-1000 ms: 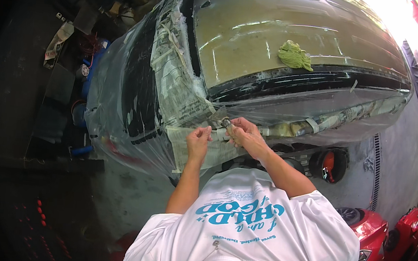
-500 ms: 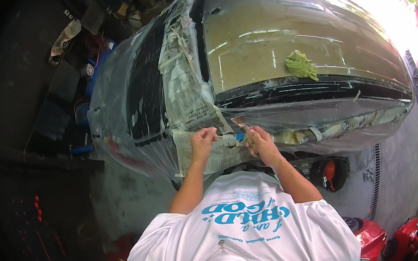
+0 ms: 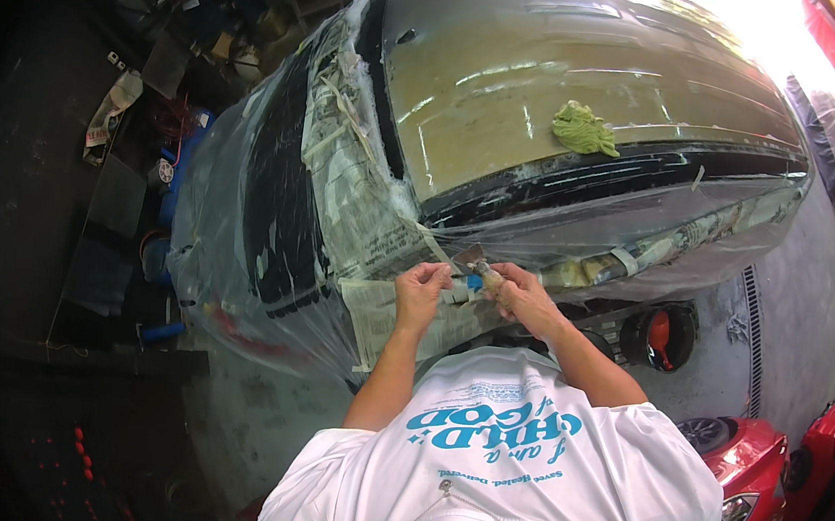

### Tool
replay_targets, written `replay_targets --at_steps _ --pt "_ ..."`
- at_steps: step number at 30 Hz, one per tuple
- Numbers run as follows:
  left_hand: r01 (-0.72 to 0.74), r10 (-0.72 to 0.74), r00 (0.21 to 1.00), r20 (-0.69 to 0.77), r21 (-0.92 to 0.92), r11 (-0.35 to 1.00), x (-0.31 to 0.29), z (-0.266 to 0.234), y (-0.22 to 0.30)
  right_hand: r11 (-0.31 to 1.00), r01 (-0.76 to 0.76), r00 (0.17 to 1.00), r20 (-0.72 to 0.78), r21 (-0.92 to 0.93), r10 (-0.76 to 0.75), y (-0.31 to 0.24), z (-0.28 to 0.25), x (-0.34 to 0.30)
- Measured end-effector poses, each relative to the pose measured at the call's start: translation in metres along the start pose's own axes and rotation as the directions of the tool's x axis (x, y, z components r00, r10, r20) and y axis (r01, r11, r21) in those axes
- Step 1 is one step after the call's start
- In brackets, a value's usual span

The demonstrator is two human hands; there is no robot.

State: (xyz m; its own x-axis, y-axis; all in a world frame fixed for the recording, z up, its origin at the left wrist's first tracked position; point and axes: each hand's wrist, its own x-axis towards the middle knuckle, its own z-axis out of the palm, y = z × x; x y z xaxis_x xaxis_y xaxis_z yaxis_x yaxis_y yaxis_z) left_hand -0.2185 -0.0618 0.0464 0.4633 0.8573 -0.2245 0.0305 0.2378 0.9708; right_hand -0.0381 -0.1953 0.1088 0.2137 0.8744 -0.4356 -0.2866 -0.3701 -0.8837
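Note:
My right hand (image 3: 527,297) grips a putty knife by its worn handle, and the flat blade (image 3: 469,254) points up and away to the left. Close beside the blade, my left hand (image 3: 421,293) is closed with thumb and fingertips together; what it pinches, if anything, is too small to make out. Both hands are over the near side of a masked vehicle, at newspaper (image 3: 373,306) taped along its edge. A small blue patch (image 3: 475,282) shows between the hands. Clear plastic sheeting (image 3: 226,212) drapes the vehicle's left end and near side.
A crumpled yellow-green cloth (image 3: 585,130) lies on the dull gold-brown roof (image 3: 498,98). To the right, a black round container (image 3: 638,337) holds an orange-red object (image 3: 660,339). A floor grate (image 3: 752,343) runs beyond it. Red cars (image 3: 755,459) are at the lower right.
My left hand has moved right, nearer the putty knife. The blade has dropped a little and come closer to the left fingertips. The whole view has shifted slightly.

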Motion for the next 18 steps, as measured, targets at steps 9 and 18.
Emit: replay_targets --at_steps 9,18 --pt "-0.06 0.045 0.982 -0.185 -0.076 0.995 0.017 -0.025 0.016 0.996 0.091 0.986 -0.135 -0.021 -0.093 -0.005 -0.013 0.001" --pt "0.036 -0.038 0.999 0.037 0.053 0.998 0.012 -0.014 0.011 0.998 0.056 0.98 -0.191 -0.011 -0.057 0.005 -0.006 0.011"
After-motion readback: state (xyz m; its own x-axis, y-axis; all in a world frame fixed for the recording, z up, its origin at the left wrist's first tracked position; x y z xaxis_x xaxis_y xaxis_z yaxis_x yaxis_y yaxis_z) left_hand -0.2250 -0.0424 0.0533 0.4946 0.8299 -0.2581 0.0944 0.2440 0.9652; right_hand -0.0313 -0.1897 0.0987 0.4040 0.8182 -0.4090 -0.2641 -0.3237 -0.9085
